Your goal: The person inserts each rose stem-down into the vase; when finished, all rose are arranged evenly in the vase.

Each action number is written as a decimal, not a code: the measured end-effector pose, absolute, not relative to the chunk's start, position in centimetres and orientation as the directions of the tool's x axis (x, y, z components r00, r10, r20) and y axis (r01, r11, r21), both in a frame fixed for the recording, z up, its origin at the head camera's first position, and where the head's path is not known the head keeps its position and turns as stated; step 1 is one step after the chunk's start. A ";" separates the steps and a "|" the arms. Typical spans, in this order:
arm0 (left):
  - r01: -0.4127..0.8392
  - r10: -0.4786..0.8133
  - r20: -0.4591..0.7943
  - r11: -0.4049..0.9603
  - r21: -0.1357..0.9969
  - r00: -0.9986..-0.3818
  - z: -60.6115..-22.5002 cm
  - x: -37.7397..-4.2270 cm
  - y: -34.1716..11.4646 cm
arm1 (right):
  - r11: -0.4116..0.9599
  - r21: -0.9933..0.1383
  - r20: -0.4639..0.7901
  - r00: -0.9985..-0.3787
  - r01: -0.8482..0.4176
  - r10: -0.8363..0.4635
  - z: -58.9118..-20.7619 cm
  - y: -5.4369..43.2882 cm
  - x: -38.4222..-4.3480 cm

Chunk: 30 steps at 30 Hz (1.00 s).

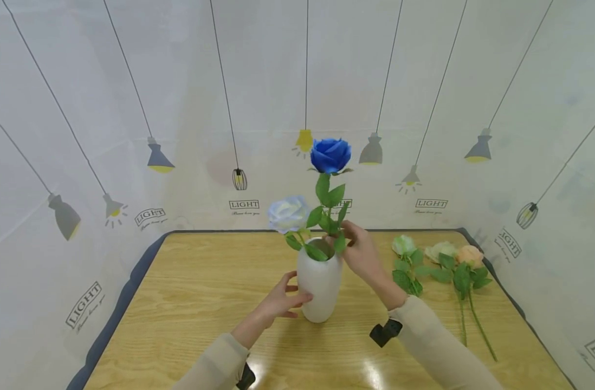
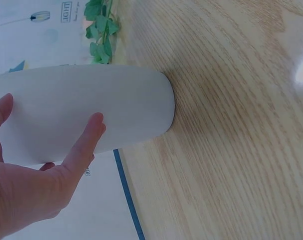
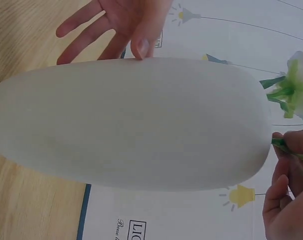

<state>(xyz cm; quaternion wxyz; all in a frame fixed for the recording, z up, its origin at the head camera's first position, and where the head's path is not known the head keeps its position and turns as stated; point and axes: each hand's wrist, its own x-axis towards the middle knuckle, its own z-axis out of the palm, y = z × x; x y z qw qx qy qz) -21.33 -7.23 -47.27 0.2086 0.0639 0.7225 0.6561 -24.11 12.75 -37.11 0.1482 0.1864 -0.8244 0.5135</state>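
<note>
A white vase point(image 1: 319, 290) stands upright on the wooden table. My left hand point(image 1: 280, 299) rests against its left side, fingers spread and fairly straight, as the left wrist view also shows with the hand point(image 2: 46, 185) beside the vase point(image 2: 91, 105). At the vase's mouth my right hand point(image 1: 360, 253) pinches the green stem of a blue rose point(image 1: 330, 155), which rises upright above the rim. In the right wrist view, the right hand's fingertips point(image 3: 279, 187) are by the rim. A pale blue-white rose point(image 1: 289, 213) leans left out of the vase. The stems' lower ends are hidden inside.
Several loose flowers lie on the table's right side: a greenish-white rose point(image 1: 403, 245), a cream one point(image 1: 440, 251) and a peach one point(image 1: 470, 255), with leaves and long stems. A cloth printed with hanging lamps point(image 1: 161, 154) surrounds the table point(image 1: 195, 287) at the back and sides.
</note>
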 end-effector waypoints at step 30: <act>-0.195 0.369 -0.236 0.143 0.970 -0.899 -46.7 -21.2 -7.2 | 0.446 -0.806 0.346 -0.921 -0.389 -0.179 -38.3 13.5 -23.5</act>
